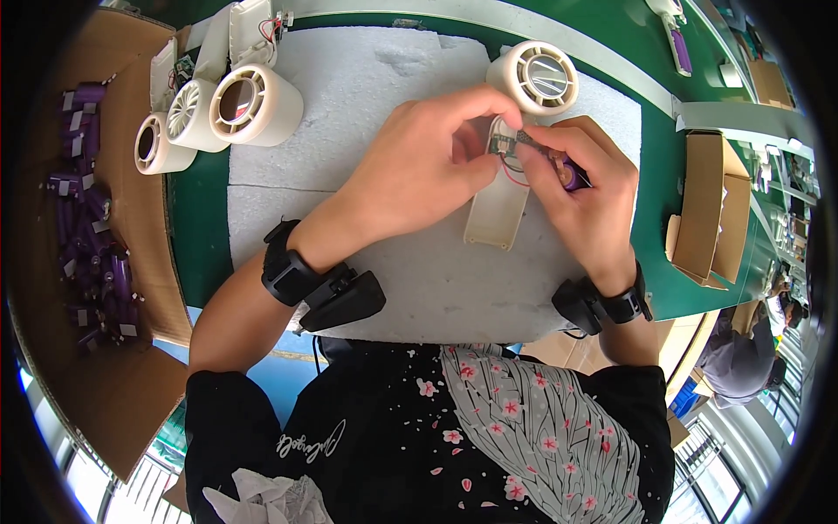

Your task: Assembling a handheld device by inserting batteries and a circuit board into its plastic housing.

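Over the grey foam mat, a small green circuit board [502,144] with thin red and dark wires sits at the upper end of a cream plastic handle shell [494,217]. The thumb and index finger of my left hand [428,166] are closed around the board from the left. From the right, my right hand [587,179] closes its fingertips at the board's edge, with a purple battery cell [572,175] between its thumb and fingers. Just beyond my fingers, the cream round housing [541,79] shows a vented ring and shiny centre. My fingers partly cover the board and cell.
Several cream round housings [257,106] stand at the far left, beside open shells with wiring. A large cardboard box [140,227] at the left holds many purple cells [92,210]. A smaller carton [709,210] stands right. A person [742,358] is further off at right.
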Demonstrator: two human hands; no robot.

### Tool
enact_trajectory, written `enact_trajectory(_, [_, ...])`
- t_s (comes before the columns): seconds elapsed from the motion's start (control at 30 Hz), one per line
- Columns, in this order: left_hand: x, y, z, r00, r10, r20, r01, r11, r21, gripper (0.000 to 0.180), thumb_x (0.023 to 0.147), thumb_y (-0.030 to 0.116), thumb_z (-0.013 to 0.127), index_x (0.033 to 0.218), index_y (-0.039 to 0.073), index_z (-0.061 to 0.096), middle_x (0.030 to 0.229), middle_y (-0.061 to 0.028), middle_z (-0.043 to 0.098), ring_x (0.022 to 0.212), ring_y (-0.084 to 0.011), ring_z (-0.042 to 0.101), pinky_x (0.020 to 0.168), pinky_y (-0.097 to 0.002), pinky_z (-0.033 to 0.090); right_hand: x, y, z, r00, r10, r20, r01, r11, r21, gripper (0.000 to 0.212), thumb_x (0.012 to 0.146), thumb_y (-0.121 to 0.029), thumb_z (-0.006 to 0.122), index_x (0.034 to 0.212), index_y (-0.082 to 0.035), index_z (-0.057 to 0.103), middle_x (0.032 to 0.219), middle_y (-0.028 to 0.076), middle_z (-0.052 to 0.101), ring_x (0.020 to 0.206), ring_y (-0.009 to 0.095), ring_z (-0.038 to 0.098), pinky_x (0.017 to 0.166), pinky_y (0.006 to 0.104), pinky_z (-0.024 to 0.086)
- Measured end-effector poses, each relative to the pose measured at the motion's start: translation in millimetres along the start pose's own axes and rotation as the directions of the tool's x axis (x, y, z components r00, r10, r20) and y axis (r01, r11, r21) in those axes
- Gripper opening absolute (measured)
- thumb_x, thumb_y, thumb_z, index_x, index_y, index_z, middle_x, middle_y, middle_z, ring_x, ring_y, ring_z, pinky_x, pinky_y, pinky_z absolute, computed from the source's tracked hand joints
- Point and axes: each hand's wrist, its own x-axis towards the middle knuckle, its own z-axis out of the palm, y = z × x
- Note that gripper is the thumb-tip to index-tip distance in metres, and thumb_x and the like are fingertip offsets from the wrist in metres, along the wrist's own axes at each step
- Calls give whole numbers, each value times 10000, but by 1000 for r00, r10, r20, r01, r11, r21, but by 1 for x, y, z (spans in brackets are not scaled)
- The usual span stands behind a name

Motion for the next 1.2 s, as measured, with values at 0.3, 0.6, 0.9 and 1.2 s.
enact_trajectory(0.3, [1, 0, 0, 1000, -18, -8, 18, 1000, -5, 288, 824, -33, 611, 1092, 59, 661, 950, -15, 647, 744, -92, 580, 672, -243, 483, 1, -3, -3, 998, 50, 39, -49, 998, -27, 160, 765, -36, 738, 917, -22, 691, 785, 75, 638, 590, 138, 600, 545, 247, 483])
enact_trajectory(0.6, [6, 1, 2, 981, 186, -60, -181, 981, 75, 329, 761, -17, 596, 1036, 108, 727, 941, -101, 667, 683, -173, 610, 658, -292, 513, 3, -3, -8, 975, 189, 117, -190, 982, 1, 201, 811, -75, 739, 971, -13, 636, 776, 7, 600, 623, 42, 464, 561, 201, 411])
enact_trajectory(0.9, [5, 4, -3, 992, 129, 17, -130, 987, 99, 346, 779, -40, 619, 1080, 99, 717, 1067, -95, 651, 741, -125, 610, 686, -247, 504, 7, -8, -21, 873, 338, 352, -388, 918, 80, 311, 783, -88, 751, 1043, -53, 583, 715, 21, 591, 585, 94, 528, 560, 235, 453])
enact_trajectory(1.2, [4, -2, -12, 978, 187, -91, -177, 979, 101, 337, 775, -58, 616, 1072, 72, 710, 1032, -75, 659, 783, -130, 626, 686, -252, 509, 12, 5, -37, 731, 268, 628, -613, 663, 430, 478, 830, -37, 673, 1278, -41, 507, 1037, 56, 567, 693, 101, 591, 558, 193, 441])
